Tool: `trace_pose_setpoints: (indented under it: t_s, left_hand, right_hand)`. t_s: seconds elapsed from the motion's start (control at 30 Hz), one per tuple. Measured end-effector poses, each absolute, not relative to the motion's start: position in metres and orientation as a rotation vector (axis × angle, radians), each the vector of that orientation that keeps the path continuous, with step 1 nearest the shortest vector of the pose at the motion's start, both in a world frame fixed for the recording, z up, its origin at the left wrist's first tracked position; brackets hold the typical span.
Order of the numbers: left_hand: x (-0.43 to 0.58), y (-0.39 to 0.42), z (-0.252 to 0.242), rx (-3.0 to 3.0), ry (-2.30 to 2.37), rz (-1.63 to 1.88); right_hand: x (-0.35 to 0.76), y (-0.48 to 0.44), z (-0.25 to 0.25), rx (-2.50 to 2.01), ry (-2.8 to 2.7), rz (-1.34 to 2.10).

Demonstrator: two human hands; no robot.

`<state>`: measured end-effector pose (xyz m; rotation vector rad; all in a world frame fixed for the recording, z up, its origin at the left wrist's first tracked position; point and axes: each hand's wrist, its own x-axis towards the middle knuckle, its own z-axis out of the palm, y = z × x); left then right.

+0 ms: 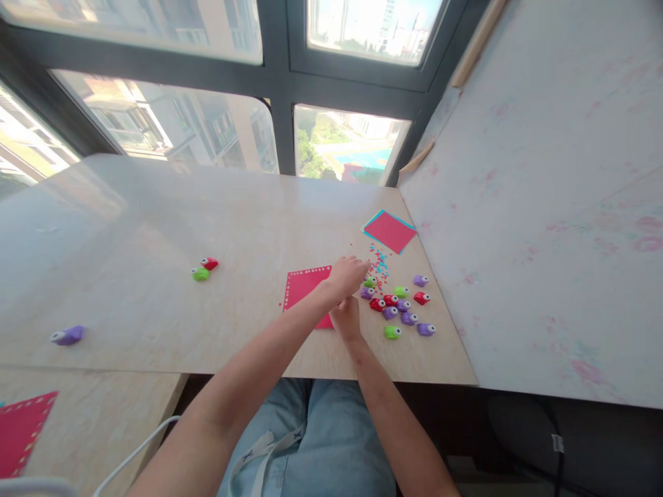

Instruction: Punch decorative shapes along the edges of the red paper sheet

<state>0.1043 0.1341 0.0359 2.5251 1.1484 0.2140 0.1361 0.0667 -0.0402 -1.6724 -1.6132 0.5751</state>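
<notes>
A red sheet of paper [305,286] lies on the table before me, with a row of small punched holes along its top and left edges. My left hand [349,276] reaches across the sheet's upper right corner, its fingers curled. Just below it, my right hand [346,317] is closed at the sheet's right edge. Whatever is between the fingers of either hand is hidden. Right beside my hands sit a green big-eyed plastic figure [369,281] and a purple one [367,293]. Tiny red and blue paper bits [380,264] are scattered beyond my left fingertips.
Several more purple, red and green figures [409,318] cluster at the right. A red-and-blue paper stack [389,232] lies near the wall. Farther left are a red figure [210,263], a green one [199,274] and a purple one [67,336]. Another hole-edged red sheet [25,431] is lower left.
</notes>
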Motion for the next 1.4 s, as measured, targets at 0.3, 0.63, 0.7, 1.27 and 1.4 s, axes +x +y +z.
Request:
trace_pose_setpoints:
  t_s: [0.3,0.63,0.7,1.27,1.4]
  left_hand:
    - [0.100,0.144,0.021,2.463,1.151,0.134]
    - [0.072,0.128,0.033,2.482,1.079,0.546]
    - [0.049,0.120,0.032,2.427,1.105,0.858]
    - [-0.209,0.091,-0.046,1.503,2.461,1.115]
    - [-0.211,0.097,-0.048,1.596,2.461,1.055]
  right_hand:
    - [0.137,0.055,-0.045,-1.682,-1.446,0.595]
    - [0.137,0.050,-0.038,-1.599,-1.392,0.645]
    - [0.138,0.048,-0.035,-1.551,-1.432,0.643]
    - [0.143,0.046,-0.039,-1.597,-1.539,0.528]
    - [0.144,0.046,-0.037,-1.612,-1.546,0.515]
